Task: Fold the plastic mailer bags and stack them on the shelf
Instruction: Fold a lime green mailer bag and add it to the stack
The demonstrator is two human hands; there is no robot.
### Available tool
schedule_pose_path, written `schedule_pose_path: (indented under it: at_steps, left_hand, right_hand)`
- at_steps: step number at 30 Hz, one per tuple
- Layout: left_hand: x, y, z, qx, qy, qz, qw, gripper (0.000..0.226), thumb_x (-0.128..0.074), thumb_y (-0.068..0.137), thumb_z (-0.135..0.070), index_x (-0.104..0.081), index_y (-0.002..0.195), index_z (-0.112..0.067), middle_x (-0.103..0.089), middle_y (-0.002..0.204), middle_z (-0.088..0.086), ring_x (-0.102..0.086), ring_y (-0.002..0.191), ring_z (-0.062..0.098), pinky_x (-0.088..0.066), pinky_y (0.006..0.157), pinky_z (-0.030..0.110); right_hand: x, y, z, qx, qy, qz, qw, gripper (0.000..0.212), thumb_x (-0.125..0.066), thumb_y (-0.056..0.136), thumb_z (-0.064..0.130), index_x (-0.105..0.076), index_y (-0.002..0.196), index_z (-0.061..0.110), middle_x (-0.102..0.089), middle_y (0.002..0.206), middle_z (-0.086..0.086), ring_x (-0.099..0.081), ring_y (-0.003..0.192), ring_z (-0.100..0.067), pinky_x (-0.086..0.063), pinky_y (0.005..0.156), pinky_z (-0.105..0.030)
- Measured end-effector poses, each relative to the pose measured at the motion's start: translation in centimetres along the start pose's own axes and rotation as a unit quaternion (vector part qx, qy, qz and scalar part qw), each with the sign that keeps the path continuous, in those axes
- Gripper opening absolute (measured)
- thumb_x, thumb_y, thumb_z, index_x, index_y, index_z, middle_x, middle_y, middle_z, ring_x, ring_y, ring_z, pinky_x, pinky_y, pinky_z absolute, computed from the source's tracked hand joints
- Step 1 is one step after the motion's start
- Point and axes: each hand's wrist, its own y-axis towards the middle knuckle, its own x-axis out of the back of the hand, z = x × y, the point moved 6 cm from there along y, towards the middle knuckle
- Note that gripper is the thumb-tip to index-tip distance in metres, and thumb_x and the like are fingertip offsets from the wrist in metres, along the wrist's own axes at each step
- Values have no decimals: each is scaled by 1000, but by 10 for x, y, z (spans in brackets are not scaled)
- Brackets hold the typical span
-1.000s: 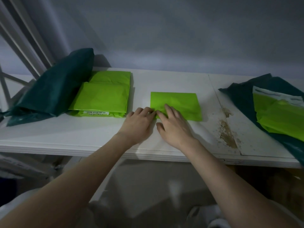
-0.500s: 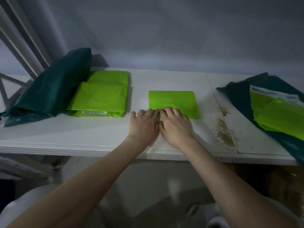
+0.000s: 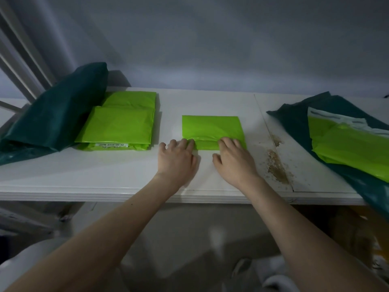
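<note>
One folded lime-green mailer (image 3: 211,128) lies mid-shelf (image 3: 105,171), its long axis running left to right. Left of it sits a stack of folded green mailers (image 3: 117,127), the count unclear, and beyond that one dark green bag (image 3: 52,114). Right of it, past a brown stain (image 3: 276,167), unfolded green mailers (image 3: 349,148) rest on another dark green bag (image 3: 294,121). The left hand (image 3: 175,161) and right hand (image 3: 235,163) lie flat, fingers nearly straight, fingertips pressing the mailer's near edge.
</note>
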Motion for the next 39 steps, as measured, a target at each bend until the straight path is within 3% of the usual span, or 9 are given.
schedule_pose_path:
  at_steps: [3, 12, 17, 20, 22, 25, 29, 33, 39]
  left_hand:
    - [2, 0, 1, 3, -11, -25, 1000, 61, -17, 78, -36, -68, 102, -12, -69, 92, 7, -65, 80, 31, -45, 74, 42]
    - [0, 3, 4, 7, -11, -48, 999, 48, -30, 77, -34, -71, 90, -13, -69, 82, 6, -65, 70, 29, -49, 64, 40]
    - [-6, -3, 1, 12, -50, 34, 998, 83, 0, 71, -47, -43, 136, -16, -45, 137, 10, -45, 122, 31, -33, 99, 47]
    - [-11, -3, 4, 42, -115, 74, 990, 77, -5, 76, -47, -25, 144, -18, -15, 154, 15, -17, 142, 30, -15, 112, 48]
    - [-14, 1, 7, 55, -177, 87, 979, 76, -12, 76, -47, -29, 143, -15, -18, 154, 17, -15, 143, 30, -13, 114, 47]
    - [-9, 9, 15, 94, -321, 55, 941, 73, -21, 78, -51, -48, 131, -9, -46, 136, 15, -39, 128, 32, -31, 107, 39]
    - [1, 15, 28, 194, -493, -10, 848, 31, -52, 92, -27, -55, 118, -10, -58, 117, 8, -53, 108, 23, -39, 86, 26]
    - [-1, 18, 42, 260, -622, -73, 735, 17, -66, 84, -27, -51, 87, -21, -55, 95, -5, -57, 102, 24, -47, 94, 38]
    - [20, 25, 51, 227, -646, -142, 715, 29, -69, 82, -8, -44, 93, -18, -46, 92, -12, -45, 75, -1, -38, 58, 2]
  right_hand:
    - [1, -2, -15, -28, 8, 11, 1000, 38, -36, 97, 29, -48, 124, 5, -46, 127, -9, -41, 118, -26, -42, 86, -37]
    - [1, -8, -44, -93, 20, 49, 994, 39, -35, 96, 28, -47, 123, 3, -43, 132, -11, -36, 122, -28, -40, 90, -42]
    - [0, -7, -45, -110, 37, 41, 992, 39, -37, 95, 27, -46, 123, 2, -44, 131, -12, -36, 122, -29, -39, 91, -42]
    - [1, -3, -46, -128, 86, 17, 988, 36, -40, 94, 27, -49, 118, 3, -48, 126, -14, -37, 120, -30, -39, 88, -41]
    - [2, 1, -44, -140, 139, 7, 980, 36, -43, 93, 27, -49, 121, 5, -49, 127, -14, -37, 121, -31, -38, 90, -41]
    - [2, 8, -41, -172, 224, -2, 959, 39, -47, 93, 29, -46, 127, 10, -46, 131, -14, -36, 124, -33, -35, 95, -41]
    - [5, 16, -39, -195, 302, -63, 931, 41, -55, 90, 30, -44, 123, 9, -45, 124, -16, -46, 114, -36, -39, 91, -38]
    - [6, 25, -40, -189, 437, -106, 873, 42, -65, 81, 15, -42, 115, 10, -47, 118, -15, -54, 89, -25, -37, 69, -26]
    - [16, 33, -31, -167, 515, -152, 827, 53, -69, 69, 3, -42, 111, 19, -47, 116, -16, -54, 93, -23, -40, 66, -20]
